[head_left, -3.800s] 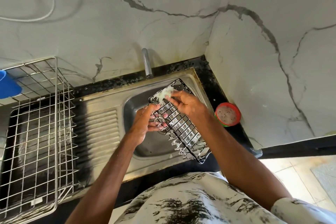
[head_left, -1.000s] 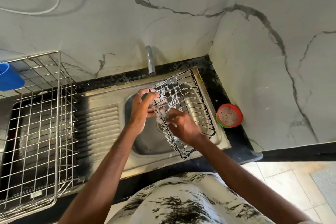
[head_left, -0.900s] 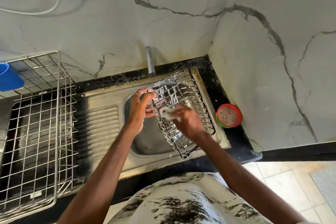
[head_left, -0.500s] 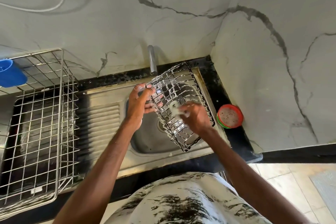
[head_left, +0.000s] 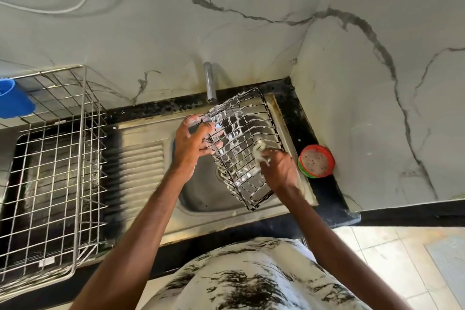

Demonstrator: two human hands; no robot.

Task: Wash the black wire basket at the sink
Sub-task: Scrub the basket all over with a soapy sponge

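Two hands at work: left hand (head_left: 193, 143) clamped on the upper left edge of the black wire basket (head_left: 241, 143), presumably steadying and tilting it over the sink (head_left: 201, 197) bowl to keep drips inside; right hand (head_left: 279, 170) pinching a pale soapy scrubber (head_left: 260, 152) against the wires. Basket: rectangular black grid, held just below the tap (head_left: 210, 83), foam-streaked and glistening on most bars, judged mid-scrub, unrinsed. Alongside: red-rimmed tub (head_left: 316, 161) on the worktop (head_left: 325, 194), likely soap set within reach.
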